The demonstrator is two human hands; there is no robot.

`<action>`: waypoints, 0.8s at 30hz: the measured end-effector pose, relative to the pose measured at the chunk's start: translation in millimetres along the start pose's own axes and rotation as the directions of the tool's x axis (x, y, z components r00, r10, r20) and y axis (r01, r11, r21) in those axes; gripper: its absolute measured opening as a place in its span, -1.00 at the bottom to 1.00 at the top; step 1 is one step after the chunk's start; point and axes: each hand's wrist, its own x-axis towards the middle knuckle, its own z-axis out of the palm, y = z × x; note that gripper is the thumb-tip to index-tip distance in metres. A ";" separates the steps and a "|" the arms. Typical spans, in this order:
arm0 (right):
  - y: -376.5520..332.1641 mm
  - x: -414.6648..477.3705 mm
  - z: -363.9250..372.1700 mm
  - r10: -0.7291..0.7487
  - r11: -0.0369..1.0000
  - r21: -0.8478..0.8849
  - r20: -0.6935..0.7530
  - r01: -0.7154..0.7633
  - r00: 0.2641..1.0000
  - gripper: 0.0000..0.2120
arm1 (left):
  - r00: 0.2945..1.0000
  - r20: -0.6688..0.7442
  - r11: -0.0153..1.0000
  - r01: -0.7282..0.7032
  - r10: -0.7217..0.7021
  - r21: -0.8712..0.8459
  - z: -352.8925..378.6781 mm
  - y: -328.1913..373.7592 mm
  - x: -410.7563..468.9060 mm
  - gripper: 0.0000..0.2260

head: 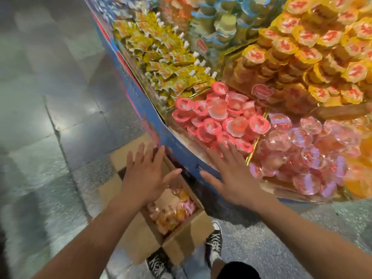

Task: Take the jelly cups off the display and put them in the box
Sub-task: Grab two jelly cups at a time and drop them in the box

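Note:
Pink-lidded jelly cups [217,117] fill a compartment of the blue display stand [145,109]. To their right lies a heap of clear pink and purple jelly cups [302,150]. A cardboard box [181,242] stands open on the floor against the stand, with several pink and orange cups [171,212] inside. My left hand [147,174] hovers flat above the box, fingers spread, holding nothing. My right hand [231,174] is stretched out over the stand's front edge, fingertips at the nearest pink cups, empty.
Yellow spouted pouches [171,63] fill the compartment further back. Orange-lidded cups [312,49] and blue-lidded cups [221,21] are stacked above. Grey tiled floor [50,97] spreads to the left. My two sneakers [214,242] stand just behind the box.

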 end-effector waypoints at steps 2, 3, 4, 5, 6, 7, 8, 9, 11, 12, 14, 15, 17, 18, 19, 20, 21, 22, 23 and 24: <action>-4.1 14.4 14.5 -0.046 0.999 -0.021 0.021 0.046 0.999 -0.13 | 0.999 -0.010 1.000 0.030 -0.030 -0.003 7.7 -8.6 -1.8 -0.09; -4.0 21.6 23.8 -0.073 0.996 -0.038 0.044 0.075 0.996 -0.17 | 0.999 -0.013 0.999 0.046 -0.046 -0.010 12.8 -12.3 -1.4 -0.08; -4.5 28.2 31.3 -0.094 0.994 -0.049 0.067 0.097 0.993 -0.19 | 0.998 -0.020 0.998 0.059 -0.060 -0.017 18.0 -15.8 0.0 -0.08; -4.0 35.5 39.6 -0.117 0.991 -0.047 0.076 0.121 0.990 -0.19 | 0.997 -0.028 0.997 0.070 -0.071 -0.023 24.6 -19.1 2.4 -0.07; -3.3 43.3 48.2 -0.139 0.989 -0.047 0.074 0.143 0.988 -0.16 | 0.996 -0.033 0.996 0.079 -0.080 -0.027 33.4 -22.6 5.5 -0.07; -2.0 51.7 58.4 -0.157 0.986 -0.049 0.069 0.160 0.985 -0.14 | 0.996 -0.038 0.996 0.084 -0.085 -0.024 43.3 -26.0 9.4 -0.08; -1.6 59.8 68.5 -0.169 0.984 -0.051 0.064 0.172 0.984 -0.13 | 0.995 -0.043 0.996 0.086 -0.086 -0.016 53.9 -29.2 14.0 -0.07; 0.3 68.6 81.5 -0.182 0.982 -0.050 0.055 0.185 0.982 -0.12 | 0.995 -0.047 0.996 0.085 -0.085 -0.009 66.2 -32.5 18.4 -0.07; 2.4 84.4 108.0 -0.197 0.979 -0.033 0.044 0.199 0.979 -0.12 | 0.996 -0.048 0.997 0.080 -0.080 -0.007 94.0 -39.9 29.1 -0.07; 3.7 91.8 123.4 -0.193 0.981 -0.021 0.040 0.194 0.980 -0.14 | 0.996 -0.049 0.997 0.080 -0.080 -0.011 110.9 -44.4 35.6 -0.07; 8.0 106.0 158.0 -0.181 0.983 0.014 0.032 0.181 0.983 -0.22 | 0.995 -0.053 0.997 0.080 -0.080 -0.008 146.5 -54.0 48.9 -0.09; 11.0 113.0 178.5 -0.170 0.985 0.040 0.037 0.168 0.985 -0.26 | 0.996 -0.053 0.997 0.078 -0.078 -0.001 166.4 -59.2 56.0 -0.09; 18.2 123.9 221.5 -0.147 0.986 0.082 0.055 0.142 0.988 -0.34 | 0.996 -0.051 0.997 0.075 -0.075 -0.001 208.7 -69.1 68.9 -0.09; 23.1 130.1 243.8 -0.148 0.986 0.087 0.061 0.142 0.987 -0.36 | 0.995 -0.051 0.997 0.080 -0.080 -0.004 230.5 -73.9 75.7 -0.08; 29.0 135.5 265.9 -0.152 0.985 0.088 0.068 0.146 0.986 -0.38 | 0.995 -0.046 0.996 0.085 -0.086 -0.006 251.8 -77.7 82.5 -0.09; 35.0 140.8 287.0 -0.153 0.985 0.089 0.080 0.145 0.985 -0.40 | 0.995 -0.037 0.996 0.092 -0.092 -0.008 272.2 -81.4 89.6 -0.10; 41.4 146.5 307.2 -0.150 0.986 0.091 0.093 0.142 0.984 -0.41 | 0.995 -0.022 0.995 0.098 -0.098 -0.014 292.2 -85.1 96.4 -0.12; 47.1 151.8 325.6 -0.146 0.986 0.092 0.110 0.137 0.983 -0.41 | 0.994 -0.004 0.994 0.106 -0.106 -0.026 311.5 -88.5 102.3 -0.14; 52.1 157.4 342.9 -0.146 0.987 0.089 0.126 0.135 0.981 -0.40 | 0.993 0.010 0.993 0.114 -0.114 -0.041 329.3 -92.4 108.1 -0.17; 56.2 163.1 358.9 -0.147 0.987 0.080 0.136 0.137 0.980 -0.39 | 0.992 0.021 0.991 0.122 -0.121 -0.053 345.6 -96.9 113.5 -0.19</action>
